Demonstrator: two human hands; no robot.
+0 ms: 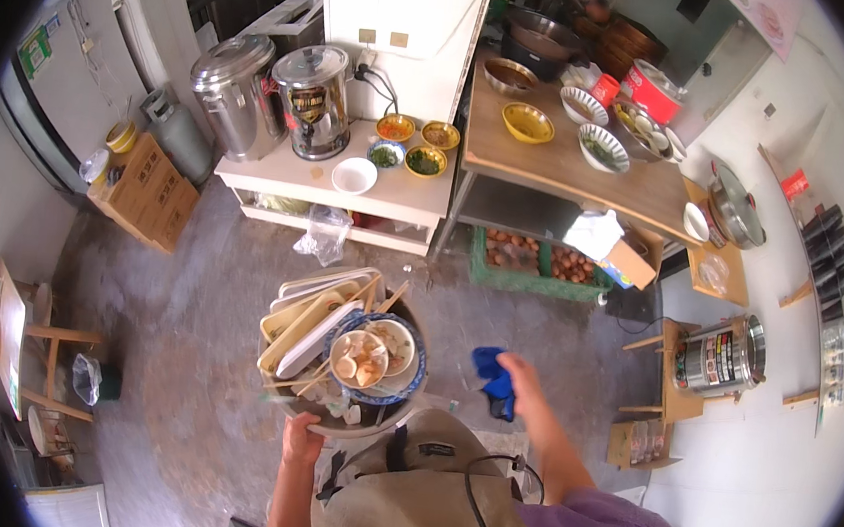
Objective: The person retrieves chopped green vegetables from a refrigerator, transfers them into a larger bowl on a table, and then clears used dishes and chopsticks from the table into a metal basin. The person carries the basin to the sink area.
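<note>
My left hand (302, 437) grips the near rim of a round basin (347, 429) held in front of my waist. Several oblong trays (314, 329) stand tilted along its left side, with wooden chopsticks (389, 296) among them. On the right of the basin, a blue-patterned plate (415, 383) carries two small bowls with food scraps, the nearer being a white bowl (359, 359). Crumpled tissues (335, 399) lie near the basin's front. Out to the right, my right hand (519, 381) holds a bunched blue cloth (491, 375), apart from the basin.
Ahead is a low white table (271, 175) with steel urns, condiment bowls and a white bowl (354, 175). A wooden table (500, 146) at the right bears more bowls. Beneath it sits a green crate (489, 273) of eggs. Cardboard boxes (146, 190) and a gas cylinder (177, 137) stand left.
</note>
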